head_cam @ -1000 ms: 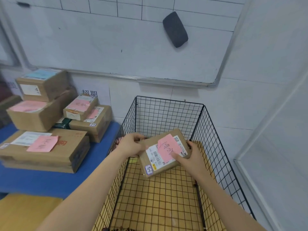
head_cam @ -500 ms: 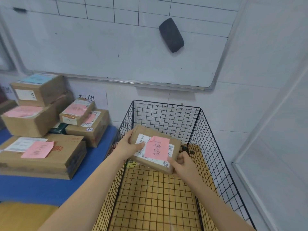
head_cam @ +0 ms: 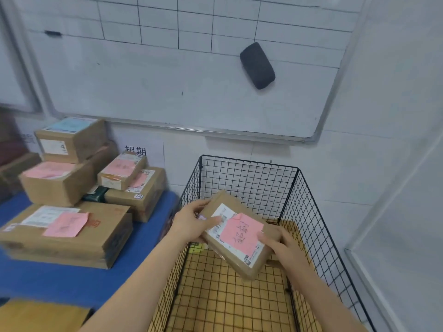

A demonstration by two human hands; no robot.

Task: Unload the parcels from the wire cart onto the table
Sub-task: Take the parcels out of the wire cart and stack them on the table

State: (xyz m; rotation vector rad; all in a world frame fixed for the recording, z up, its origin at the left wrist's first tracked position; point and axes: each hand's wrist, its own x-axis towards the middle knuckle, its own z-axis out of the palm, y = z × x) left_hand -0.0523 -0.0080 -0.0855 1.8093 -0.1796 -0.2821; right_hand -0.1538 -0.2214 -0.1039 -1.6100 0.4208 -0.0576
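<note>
A small brown cardboard parcel [head_cam: 249,264] with a white shipping label and a pink handwritten note hangs tilted above the black wire cart [head_cam: 249,178]. My left hand [head_cam: 191,224] grips its upper left end, thumb on top. My right hand [head_cam: 278,245] grips its right side, thumb on the pink note. The cart's floor shows only a yellow-brown board under the mesh. Several brown parcels [head_cam: 72,228] are stacked on the blue table [head_cam: 48,276] at the left.
A whiteboard [head_cam: 167,80] with a dark eraser [head_cam: 257,65] hangs on the tiled wall behind. A paper sign [head_cam: 136,150] sits behind the parcel stack. A white panel [head_cam: 395,259] stands right of the cart. A yellow-brown surface [head_cam: 36,317] lies at the bottom left.
Both hands have lifted the parcel higher over the cart and turned it clockwise, so its long side now slants down to the right. The view has tilted upward.
</note>
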